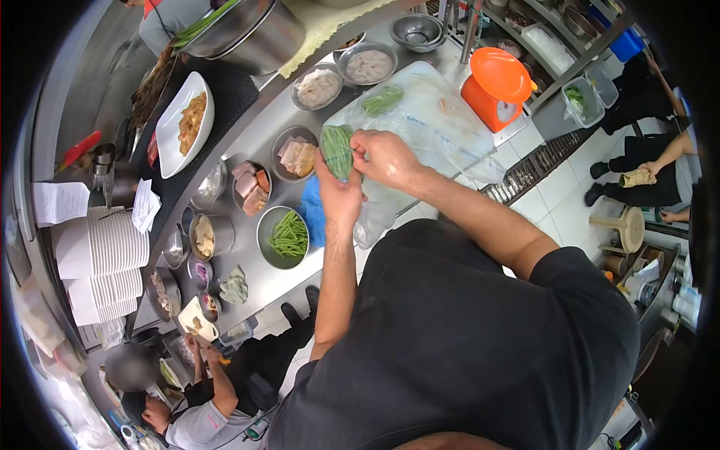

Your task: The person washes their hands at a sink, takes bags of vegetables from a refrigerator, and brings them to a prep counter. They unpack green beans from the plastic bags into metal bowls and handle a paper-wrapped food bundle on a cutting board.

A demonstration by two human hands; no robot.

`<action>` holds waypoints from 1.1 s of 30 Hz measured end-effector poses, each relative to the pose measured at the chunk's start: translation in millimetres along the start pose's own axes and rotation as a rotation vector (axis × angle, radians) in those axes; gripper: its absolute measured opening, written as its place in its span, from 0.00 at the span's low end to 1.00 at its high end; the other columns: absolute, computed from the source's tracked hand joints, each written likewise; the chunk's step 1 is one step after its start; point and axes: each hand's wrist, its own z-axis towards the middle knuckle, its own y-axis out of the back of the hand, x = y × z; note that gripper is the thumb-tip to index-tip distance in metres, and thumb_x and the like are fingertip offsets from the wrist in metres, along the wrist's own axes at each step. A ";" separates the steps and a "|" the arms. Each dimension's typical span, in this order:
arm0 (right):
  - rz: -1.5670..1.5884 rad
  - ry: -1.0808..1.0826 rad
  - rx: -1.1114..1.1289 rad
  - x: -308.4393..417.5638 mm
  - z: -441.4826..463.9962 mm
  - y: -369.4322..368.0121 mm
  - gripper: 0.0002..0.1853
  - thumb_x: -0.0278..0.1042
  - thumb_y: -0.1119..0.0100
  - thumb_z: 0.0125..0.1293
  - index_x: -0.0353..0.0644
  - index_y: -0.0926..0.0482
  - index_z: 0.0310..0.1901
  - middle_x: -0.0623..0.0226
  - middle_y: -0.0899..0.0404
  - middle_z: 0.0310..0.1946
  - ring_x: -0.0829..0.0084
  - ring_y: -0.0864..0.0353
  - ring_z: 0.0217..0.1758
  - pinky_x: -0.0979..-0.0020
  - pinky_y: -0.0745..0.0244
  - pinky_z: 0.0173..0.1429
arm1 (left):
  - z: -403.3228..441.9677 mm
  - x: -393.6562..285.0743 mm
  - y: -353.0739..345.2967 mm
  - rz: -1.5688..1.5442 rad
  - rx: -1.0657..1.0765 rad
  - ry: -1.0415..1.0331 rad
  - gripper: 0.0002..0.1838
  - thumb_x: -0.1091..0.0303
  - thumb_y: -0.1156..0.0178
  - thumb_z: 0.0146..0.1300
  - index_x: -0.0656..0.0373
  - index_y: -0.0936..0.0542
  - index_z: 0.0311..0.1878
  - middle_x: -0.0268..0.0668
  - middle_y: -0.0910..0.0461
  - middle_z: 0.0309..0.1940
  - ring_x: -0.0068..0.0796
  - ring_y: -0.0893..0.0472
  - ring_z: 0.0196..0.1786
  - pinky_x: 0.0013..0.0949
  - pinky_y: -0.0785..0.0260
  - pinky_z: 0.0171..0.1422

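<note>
A clear plastic bag of cut green beans [337, 149] is held up over the near edge of the steel counter. My left hand [341, 196] is wrapped round its lower part. At its right side my right hand [385, 157] pinches the plastic, fingers pressed together. Another bag of green vegetables [382, 100] lies on the white cutting board [457, 124], with loose clear plastic around it. To the left of my left hand stands a steel bowl of cut green beans [288, 235], beside a blue cloth or bag [313, 213].
Bowls of meat [298, 155] and pale food [317, 87] line the counter. An orange scale [496, 88] stands at the board's right. Stacked white plates [112, 244] are at the left. A co-worker [217, 405] works at lower left; other people stand at the right.
</note>
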 end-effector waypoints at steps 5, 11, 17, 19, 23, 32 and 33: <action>-0.075 0.013 -0.055 1.1 -0.6 -2.6 0.05 0.28 0.37 0.57 0.38 0.21 0.34 0.57 0.18 0.29 0.52 0.17 0.33 0.55 0.22 0.39 | 0.7 -5.4 -2.2 0.099 0.013 0.023 0.47 0.75 0.35 0.68 0.63 0.54 0.82 0.50 0.19 0.54 0.31 0.16 0.32 0.31 0.24 0.24; 0.647 -0.287 0.213 -20.4 0.7 -5.1 0.02 0.23 0.35 0.65 0.38 0.18 0.38 0.81 0.29 0.27 0.87 0.32 0.33 0.77 0.32 0.37 | -1.6 2.1 -1.2 0.032 0.065 0.055 0.49 0.77 0.36 0.68 0.66 0.58 0.83 0.47 0.19 0.50 0.27 0.18 0.32 0.29 0.26 0.23; 0.893 -0.458 0.256 21.4 2.1 4.5 0.10 0.28 0.30 0.68 0.43 0.26 0.39 0.83 0.35 0.26 0.87 0.39 0.32 0.76 0.39 0.35 | 5.2 27.9 -3.7 0.174 -0.050 -0.126 0.48 0.80 0.39 0.68 0.57 0.57 0.83 0.48 0.20 0.51 0.29 0.17 0.33 0.31 0.25 0.23; 0.834 -0.386 0.229 12.6 1.7 -11.5 0.14 0.31 0.28 0.69 0.44 0.30 0.38 0.82 0.35 0.26 0.87 0.40 0.31 0.75 0.39 0.34 | 7.5 36.4 -4.8 0.210 -0.103 -0.190 0.48 0.82 0.40 0.66 0.56 0.56 0.83 0.50 0.19 0.51 0.31 0.15 0.34 0.33 0.24 0.23; 0.482 -0.334 0.256 6.8 1.6 -27.6 0.18 0.32 0.28 0.69 0.45 0.33 0.35 0.81 0.36 0.25 0.86 0.40 0.31 0.73 0.39 0.33 | 7.6 32.8 7.5 0.223 -0.113 -0.096 0.48 0.80 0.39 0.64 0.60 0.54 0.83 0.53 0.18 0.54 0.40 0.14 0.45 0.37 0.21 0.42; 0.422 -0.284 0.257 18.4 -2.4 -41.1 0.25 0.38 0.27 0.70 0.45 0.37 0.26 0.81 0.40 0.24 0.85 0.43 0.30 0.73 0.42 0.30 | 1.7 34.2 43.2 0.099 0.009 -0.057 0.45 0.73 0.32 0.62 0.60 0.42 0.80 0.46 0.16 0.48 0.37 0.14 0.41 0.35 0.22 0.42; 0.437 -0.285 0.274 23.9 -2.7 -38.3 0.26 0.40 0.26 0.68 0.44 0.37 0.25 0.79 0.41 0.22 0.83 0.43 0.29 0.71 0.41 0.29 | -3.8 19.0 54.0 0.029 0.078 0.046 0.44 0.73 0.31 0.62 0.59 0.41 0.79 0.42 0.17 0.47 0.32 0.16 0.36 0.32 0.24 0.36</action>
